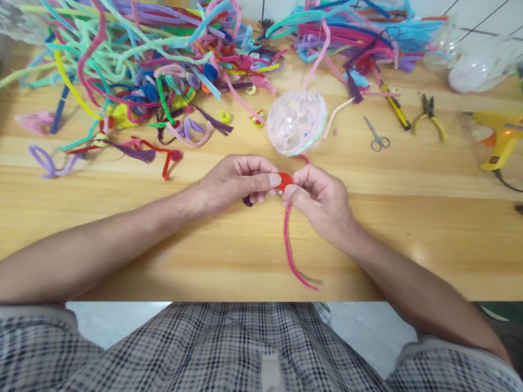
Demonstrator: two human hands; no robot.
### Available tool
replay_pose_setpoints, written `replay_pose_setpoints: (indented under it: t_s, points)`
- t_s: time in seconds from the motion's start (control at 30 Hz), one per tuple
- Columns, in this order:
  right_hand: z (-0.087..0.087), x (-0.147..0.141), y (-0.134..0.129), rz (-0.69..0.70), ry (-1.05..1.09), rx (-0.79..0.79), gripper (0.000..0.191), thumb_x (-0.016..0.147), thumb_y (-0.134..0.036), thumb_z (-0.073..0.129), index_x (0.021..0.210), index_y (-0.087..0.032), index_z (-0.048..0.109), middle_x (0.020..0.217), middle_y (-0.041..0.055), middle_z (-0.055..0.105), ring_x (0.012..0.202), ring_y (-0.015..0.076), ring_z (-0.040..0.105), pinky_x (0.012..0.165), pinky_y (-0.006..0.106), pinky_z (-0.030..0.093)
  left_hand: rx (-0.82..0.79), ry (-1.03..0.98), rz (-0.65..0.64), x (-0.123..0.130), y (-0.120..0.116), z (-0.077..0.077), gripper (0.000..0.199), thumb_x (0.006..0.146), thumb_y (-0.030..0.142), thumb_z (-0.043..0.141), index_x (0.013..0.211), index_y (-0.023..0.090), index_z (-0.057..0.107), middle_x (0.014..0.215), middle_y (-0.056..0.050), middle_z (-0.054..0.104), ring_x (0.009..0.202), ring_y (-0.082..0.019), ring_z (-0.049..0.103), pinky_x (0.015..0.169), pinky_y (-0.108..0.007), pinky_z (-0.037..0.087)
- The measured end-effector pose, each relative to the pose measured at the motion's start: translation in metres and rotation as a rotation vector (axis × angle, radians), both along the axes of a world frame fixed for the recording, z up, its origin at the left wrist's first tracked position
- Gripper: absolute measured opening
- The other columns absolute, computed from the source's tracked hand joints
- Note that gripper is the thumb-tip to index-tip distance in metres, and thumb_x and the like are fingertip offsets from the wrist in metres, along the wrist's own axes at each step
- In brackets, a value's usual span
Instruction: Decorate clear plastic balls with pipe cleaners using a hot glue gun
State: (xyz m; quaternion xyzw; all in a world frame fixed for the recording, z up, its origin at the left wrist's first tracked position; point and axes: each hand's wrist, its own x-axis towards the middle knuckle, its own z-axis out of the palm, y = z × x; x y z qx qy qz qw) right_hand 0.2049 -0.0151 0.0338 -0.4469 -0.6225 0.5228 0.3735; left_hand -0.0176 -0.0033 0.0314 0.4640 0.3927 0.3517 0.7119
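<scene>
Between my two hands is a small red piece [284, 182], round in outline; its exact kind is hard to make out. The fingers of my left hand [248, 181] pinch it from the left, and my right hand [321, 201] pinches it from the right. A dark pink pipe cleaner [289, 248] hangs from below my right fingers and curves down toward the table's front edge. Something dark, perhaps a tassel, shows under my left fingers. Just beyond my hands rests a clear dome [295, 123] with colourful specks.
A tangled heap of pipe cleaners [131, 50] covers the back left, another bundle [350, 34] the back middle. To the right lie small scissors [377, 136], a yellow utility knife [394, 104], pliers [428, 118] and a yellow glue gun [508, 135] with its cord.
</scene>
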Motion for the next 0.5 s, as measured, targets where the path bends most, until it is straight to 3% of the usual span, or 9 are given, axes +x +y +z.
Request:
replay_pose_setpoints:
  t_s: [0.17,0.37,0.5]
  points:
    - [-0.0006,0.0036,0.0002,0.027,-0.106,0.091,0.018,0.088,-0.031,0.075,0.08,-0.024,0.06,0.071,-0.0034,0.066,0.064,0.013,0.055,0.062,0.031,0.041,0.107,0.019,-0.056,-0.0035,0.0021,-0.0045,0.047,0.083,0.056,0.104,0.095,0.016,0.082,0.075,0.0,0.074,0.059,-0.008,0.06,0.055,-0.019,0.05]
    - [-0.0008,0.0005,0.0036,0.103,0.145,-0.025,0.036,0.089,-0.048,0.091,0.094,-0.025,0.064,0.089,0.0001,0.075,0.079,0.0173,0.068,0.074,0.032,0.053,0.094,-0.041,-0.012,0.0011,0.0004,-0.0038,0.053,0.08,0.059,0.105,0.097,0.02,0.074,0.078,0.001,0.077,0.055,-0.008,0.06,0.051,-0.019,0.048]
    - [-0.0019,-0.0011,0.0025,0.039,0.13,-0.008,0.039,0.087,-0.051,0.094,0.091,-0.026,0.065,0.084,-0.0019,0.071,0.076,0.0163,0.063,0.07,0.032,0.051,0.071,-0.012,0.009,0.0027,-0.0022,-0.0021,0.053,0.08,0.06,0.104,0.098,0.021,0.074,0.07,0.002,0.075,0.055,-0.01,0.064,0.053,-0.018,0.048]
